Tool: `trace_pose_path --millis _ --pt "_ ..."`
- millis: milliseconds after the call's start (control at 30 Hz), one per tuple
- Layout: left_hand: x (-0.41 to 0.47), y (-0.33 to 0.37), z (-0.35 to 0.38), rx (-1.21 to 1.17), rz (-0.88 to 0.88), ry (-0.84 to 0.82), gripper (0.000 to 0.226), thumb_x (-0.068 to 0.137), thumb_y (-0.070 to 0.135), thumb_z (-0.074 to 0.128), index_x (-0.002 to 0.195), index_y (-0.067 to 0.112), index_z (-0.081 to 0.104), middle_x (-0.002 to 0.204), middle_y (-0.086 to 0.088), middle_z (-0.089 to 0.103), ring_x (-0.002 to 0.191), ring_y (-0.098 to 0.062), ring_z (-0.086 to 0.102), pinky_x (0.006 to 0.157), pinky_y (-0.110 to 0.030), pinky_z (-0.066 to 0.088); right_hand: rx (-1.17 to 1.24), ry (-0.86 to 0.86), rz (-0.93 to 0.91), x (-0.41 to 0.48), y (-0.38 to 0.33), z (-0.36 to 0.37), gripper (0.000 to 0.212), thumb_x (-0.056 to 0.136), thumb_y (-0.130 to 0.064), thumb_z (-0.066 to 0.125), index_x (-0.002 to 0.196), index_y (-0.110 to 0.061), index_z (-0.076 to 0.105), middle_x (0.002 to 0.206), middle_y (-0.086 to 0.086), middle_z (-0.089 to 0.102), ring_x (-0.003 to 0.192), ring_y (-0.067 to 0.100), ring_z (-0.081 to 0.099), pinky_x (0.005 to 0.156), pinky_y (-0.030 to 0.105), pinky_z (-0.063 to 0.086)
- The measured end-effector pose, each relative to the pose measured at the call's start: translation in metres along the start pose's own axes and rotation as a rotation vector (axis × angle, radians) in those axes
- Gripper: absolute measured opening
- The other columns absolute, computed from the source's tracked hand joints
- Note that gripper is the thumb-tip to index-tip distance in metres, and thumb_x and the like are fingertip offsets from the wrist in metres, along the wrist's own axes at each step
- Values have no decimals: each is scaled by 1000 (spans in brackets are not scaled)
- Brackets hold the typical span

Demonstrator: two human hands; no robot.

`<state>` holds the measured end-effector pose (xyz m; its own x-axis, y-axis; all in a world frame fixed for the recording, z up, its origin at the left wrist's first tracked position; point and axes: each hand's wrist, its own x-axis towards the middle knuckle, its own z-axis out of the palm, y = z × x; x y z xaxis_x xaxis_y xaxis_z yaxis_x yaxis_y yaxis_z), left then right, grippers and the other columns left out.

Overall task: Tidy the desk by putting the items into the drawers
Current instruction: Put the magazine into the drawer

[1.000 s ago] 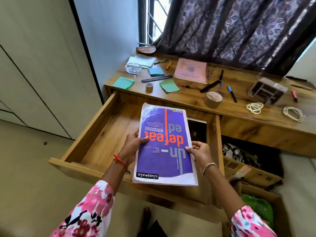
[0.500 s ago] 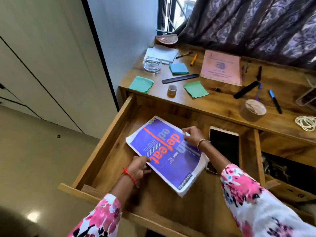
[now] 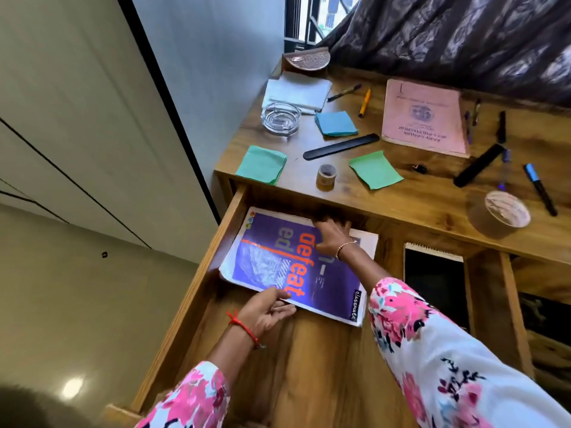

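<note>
Touching notebook (image 3: 272, 270), left hand (image 3: 265, 312), right hand (image 3: 332, 239), both outstretched

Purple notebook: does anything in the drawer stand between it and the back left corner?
Nothing visible does. The purple notebook already lies flat in the back left corner of the drawer; the black notepad lies apart, to its right.
</note>
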<state>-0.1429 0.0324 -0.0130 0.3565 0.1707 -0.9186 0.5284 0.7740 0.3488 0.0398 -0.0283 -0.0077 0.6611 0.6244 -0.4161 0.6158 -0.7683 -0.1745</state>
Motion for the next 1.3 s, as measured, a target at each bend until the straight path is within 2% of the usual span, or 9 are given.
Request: trace_pose_path --millis 100,167,267,333,467,667,800,1067,1300 --pt "11 10 0 -16 -25 -18 22 91 -9 37 71 -4 43 48 -3 32 45 -16 41 101 -43 37 4 35 -18 14 -2 -2 75 79 -20 61 144 -19 24 151 12 21 140 31 15 112 48 11" --pt "14 16 1 -13 -27 -39 22 91 -10 36 71 -4 43 37 0 28 30 -10 34 95 -38 43 13 22 -21 19 -2 1 79 80 -19 60 147 -20 18 154 10 14 143 29 10 114 47 8" --pt "23 26 -1 28 -6 -52 21 91 -10 37 71 -7 45 53 -10 43 52 -16 38 49 -24 55 54 21 3 21 1 9 76 83 -22 60 147 -20 18 155 7 13 143 27 10 114 46 10" --pt "25 32 -2 55 16 -42 20 90 -10 39 71 -8 47 50 -16 52 50 -20 50 36 -24 50 141 62 57 17 6 15 69 83 -22 59 144 -17 27 153 9 20 141 28 17 112 45 18" --pt "28 36 -4 82 39 -19 21 89 -11 40 70 -8 49 37 -17 54 32 -18 58 35 -25 51 276 284 343 -8 20 33 50 84 -23 59 130 -12 46 143 17 30 131 35 29 104 44 29" --pt "32 35 4 112 52 -24 17 88 -12 44 72 -10 50 58 -21 57 34 -18 60 43 -28 54 525 393 635 -42 34 52 52 86 -26 60 130 -5 42 138 23 30 130 41 29 105 43 28" --pt "31 34 6 118 68 -36 19 88 -12 42 71 -8 49 47 -18 53 28 -15 54 46 -27 54 684 418 566 -46 36 55 51 86 -14 61 131 -1 42 134 26 38 127 38 34 103 35 31" --pt "22 38 8 377 51 -65 10 90 -2 44 81 -3 45 72 -24 58 42 -17 61 41 -27 53 748 329 499 -57 37 55 55 87 -15 60 136 -4 38 138 20 39 131 31 33 106 36 32" --pt "9 36 19 602 107 -217 8 92 9 48 87 9 53 80 -9 65 71 -17 62 64 -27 49 721 182 408 -84 38 53 55 89 -17 58 138 -8 35 140 12 42 130 26 40 102 32 38"
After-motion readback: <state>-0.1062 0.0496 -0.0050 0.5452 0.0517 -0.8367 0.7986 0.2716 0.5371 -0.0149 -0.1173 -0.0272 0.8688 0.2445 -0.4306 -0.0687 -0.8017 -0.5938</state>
